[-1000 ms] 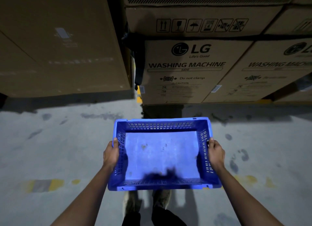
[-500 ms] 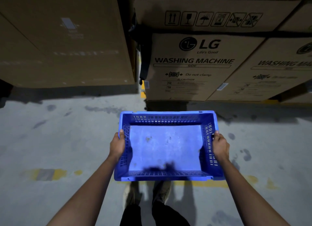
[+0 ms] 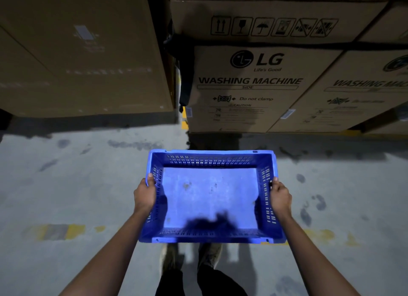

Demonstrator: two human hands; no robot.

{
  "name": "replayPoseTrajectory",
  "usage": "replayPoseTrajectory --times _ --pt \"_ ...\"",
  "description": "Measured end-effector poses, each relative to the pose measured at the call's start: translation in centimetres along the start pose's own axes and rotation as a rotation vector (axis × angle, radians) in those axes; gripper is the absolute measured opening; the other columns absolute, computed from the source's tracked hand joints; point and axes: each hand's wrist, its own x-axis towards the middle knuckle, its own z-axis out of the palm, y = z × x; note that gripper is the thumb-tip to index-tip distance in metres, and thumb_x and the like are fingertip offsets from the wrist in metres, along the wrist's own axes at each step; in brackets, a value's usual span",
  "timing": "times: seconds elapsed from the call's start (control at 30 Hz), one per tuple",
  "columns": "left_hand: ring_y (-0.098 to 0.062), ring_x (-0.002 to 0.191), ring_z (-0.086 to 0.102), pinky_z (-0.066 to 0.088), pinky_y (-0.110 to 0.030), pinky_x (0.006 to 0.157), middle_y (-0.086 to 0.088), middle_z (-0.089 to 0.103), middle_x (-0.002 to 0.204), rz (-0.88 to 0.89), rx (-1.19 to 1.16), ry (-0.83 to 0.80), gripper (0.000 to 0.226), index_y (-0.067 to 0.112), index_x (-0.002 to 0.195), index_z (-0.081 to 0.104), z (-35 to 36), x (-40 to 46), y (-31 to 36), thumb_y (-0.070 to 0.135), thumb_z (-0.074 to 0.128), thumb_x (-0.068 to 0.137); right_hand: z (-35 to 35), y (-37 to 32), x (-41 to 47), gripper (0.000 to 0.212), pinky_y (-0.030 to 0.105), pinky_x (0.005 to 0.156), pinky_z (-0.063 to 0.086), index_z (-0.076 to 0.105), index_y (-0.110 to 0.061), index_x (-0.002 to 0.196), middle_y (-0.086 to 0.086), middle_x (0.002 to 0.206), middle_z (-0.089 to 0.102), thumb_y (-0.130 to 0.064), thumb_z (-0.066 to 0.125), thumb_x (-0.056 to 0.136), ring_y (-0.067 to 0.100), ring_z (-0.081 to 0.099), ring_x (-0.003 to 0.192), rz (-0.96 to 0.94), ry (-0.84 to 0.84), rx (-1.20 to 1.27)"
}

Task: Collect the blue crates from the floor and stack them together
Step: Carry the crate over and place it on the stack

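Two hands held one blue crate (image 3: 210,196) up off the floor (image 3: 72,185), out in front of the person. The left hand (image 3: 144,195) was wrapped tight on the left rim, and the right hand (image 3: 280,196) was wrapped tight on the right rim, thumbs on top. Compared with a moment before, the crate was carried the same way, level and open side up, but the big cardboard boxes looked a little nearer and lower in the view. The crate was hard plastic, shaped like a rectangle, with rows of little slots in all four walls and a smooth flat bottom with a few small dirty spots. A dark shadow lay on the near part of its bottom. The floor was grey, rough concrete with dark stains and worn yellow paint marks (image 3: 59,231). A brown washing machine box (image 3: 249,88) with black letters stood just past the crate, and a plain brown box (image 3: 84,52) stood to its left. Shoes (image 3: 209,255) showed under the crate.
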Motion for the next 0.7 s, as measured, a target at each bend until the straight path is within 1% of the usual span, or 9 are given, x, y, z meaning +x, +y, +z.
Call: replayPoseTrajectory --times 0.07,0.2,0.3,0.43,0.5,0.57,0.7 --pt "-0.045 0.112 0.062 0.044 -0.046 0.092 -0.024 0.069 0.116 -0.006 0.004 0.024 0.065 0.011 0.118 0.066 0.0 -0.1 -0.3 0.063 0.028 0.108 0.0 -0.1 0.1 0.065 0.047 0.092 0.048 0.073 -0.012 0.121 0.023 0.120 0.073 -0.056 0.027 0.112 0.045 0.065 0.111 0.007 -0.012 -0.017" --pt "-0.046 0.115 0.062 0.043 -0.045 0.091 -0.025 0.069 0.118 -0.023 0.002 0.038 0.068 0.012 0.121 0.067 0.4 -0.5 -0.8 0.064 0.026 0.108 -0.2 0.1 0.3 0.068 0.044 0.083 0.046 0.071 -0.016 0.118 0.020 0.115 0.073 -0.064 0.023 0.110 0.040 0.063 0.100 0.027 -0.014 -0.086" --pt "-0.045 0.115 0.062 0.046 -0.047 0.098 -0.024 0.070 0.118 -0.013 -0.014 0.036 0.068 0.012 0.122 0.068 0.5 -0.7 -1.0 0.063 0.027 0.108 -0.2 0.2 0.4 0.072 0.047 0.086 0.049 0.070 -0.020 0.122 0.020 0.116 0.072 -0.069 0.019 0.107 0.043 0.065 0.105 0.062 0.005 -0.124" --pt "-0.044 0.115 0.063 0.046 -0.047 0.099 -0.023 0.070 0.117 -0.015 -0.010 0.008 0.066 0.012 0.119 0.068 0.2 -0.7 -0.7 0.063 0.027 0.108 -0.1 -0.2 0.0 0.073 0.052 0.092 0.048 0.067 -0.017 0.129 0.023 0.123 0.069 -0.068 0.019 0.108 0.046 0.064 0.111 0.092 0.021 -0.139" --pt "-0.044 0.114 0.063 0.046 -0.047 0.098 -0.023 0.070 0.116 -0.012 0.008 -0.012 0.067 0.012 0.119 0.066 0.2 -0.7 -0.6 0.064 0.027 0.108 -0.3 -0.1 -0.4 0.072 0.053 0.094 0.047 0.065 -0.016 0.132 0.025 0.125 0.068 -0.067 0.019 0.108 0.047 0.062 0.115 0.098 0.034 -0.146" --pt "-0.043 0.110 0.064 0.048 -0.048 0.096 -0.021 0.071 0.112 -0.003 0.018 -0.027 0.067 0.013 0.115 0.065 0.3 -0.8 -0.7 0.066 0.026 0.107 -0.4 0.5 -1.0 0.072 0.053 0.095 0.046 0.064 -0.016 0.134 0.027 0.127 0.067 -0.066 0.018 0.108 0.048 0.061 0.118 0.104 0.044 -0.154" --pt "-0.040 0.105 0.063 0.045 -0.045 0.091 -0.020 0.070 0.112 0.001 0.013 -0.017 0.067 0.013 0.113 0.065 0.7 -0.9 -1.0 0.067 0.026 0.106 -0.7 1.3 -1.3 0.069 0.051 0.093 0.046 0.066 -0.019 0.131 0.026 0.126 0.068 -0.065 0.020 0.109 0.047 0.061 0.117 0.083 0.038 -0.129"
